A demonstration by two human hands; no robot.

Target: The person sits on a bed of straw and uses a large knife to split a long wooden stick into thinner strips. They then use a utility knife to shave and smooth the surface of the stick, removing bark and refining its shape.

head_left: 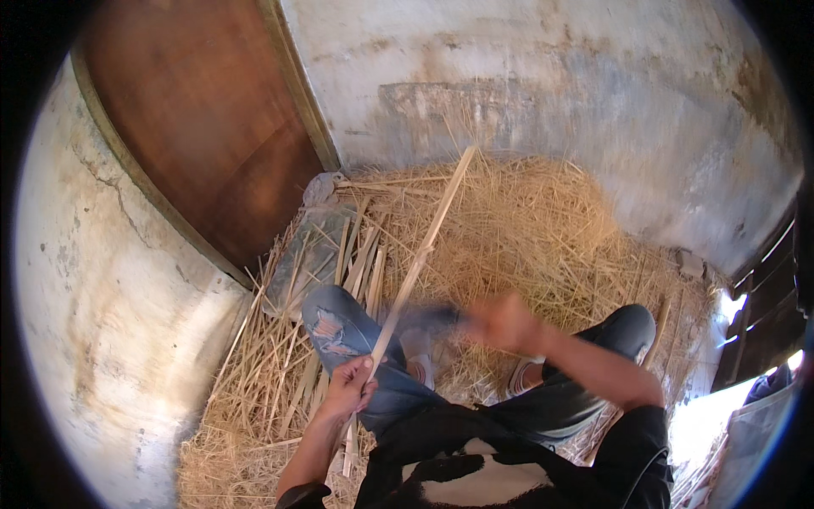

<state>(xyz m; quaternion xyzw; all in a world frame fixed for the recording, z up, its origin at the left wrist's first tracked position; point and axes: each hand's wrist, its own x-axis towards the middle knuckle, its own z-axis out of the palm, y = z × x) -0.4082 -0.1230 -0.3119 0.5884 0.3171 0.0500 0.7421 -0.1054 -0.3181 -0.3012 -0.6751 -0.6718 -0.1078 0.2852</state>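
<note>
A long, pale split-bamboo strip (420, 254) slants up and away from my left hand (349, 388), which is closed around its lower end beside my left knee. My right hand (510, 326), smeared by motion, is a fist in front of my right knee. Out of it, toward the left, sticks a dark, blurred blade that looks like a knife (431, 319). The blade is close to the strip's lower half; whether they touch, I cannot tell.
Straw-like shavings (526, 229) are heaped over the floor. More split strips (363, 254) lie left of my knee by a grey slab (309, 263). A brown door (203, 127) stands at the back left, stained walls (526, 85) around. Dark boards (763, 314) edge the right.
</note>
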